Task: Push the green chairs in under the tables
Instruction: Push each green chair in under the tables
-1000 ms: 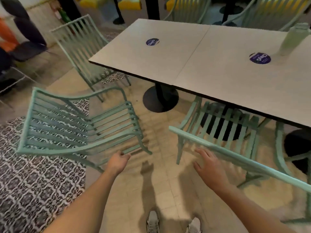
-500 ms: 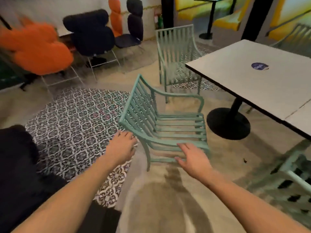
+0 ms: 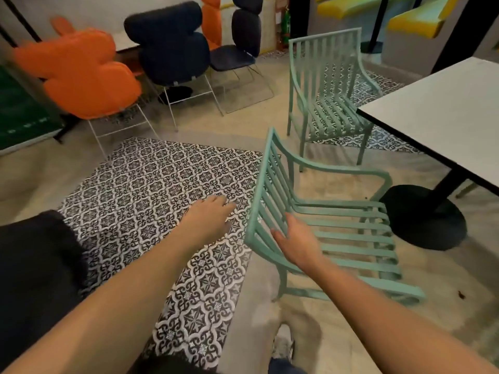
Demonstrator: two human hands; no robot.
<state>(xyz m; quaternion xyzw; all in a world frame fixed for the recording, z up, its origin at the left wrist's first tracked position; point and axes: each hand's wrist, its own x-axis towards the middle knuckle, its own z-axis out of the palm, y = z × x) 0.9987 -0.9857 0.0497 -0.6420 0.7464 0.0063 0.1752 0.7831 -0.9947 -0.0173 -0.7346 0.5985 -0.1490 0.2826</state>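
Patterned tile floor [image 3: 151,190], orange chair [image 3: 81,76]

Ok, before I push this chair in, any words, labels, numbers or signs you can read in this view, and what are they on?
None can be read.
The white table: the part in view shows no sticker or print.
The near green chair and the far green chair: no labels visible.
The red and green object by the back wall: too small and blurred to show any text.
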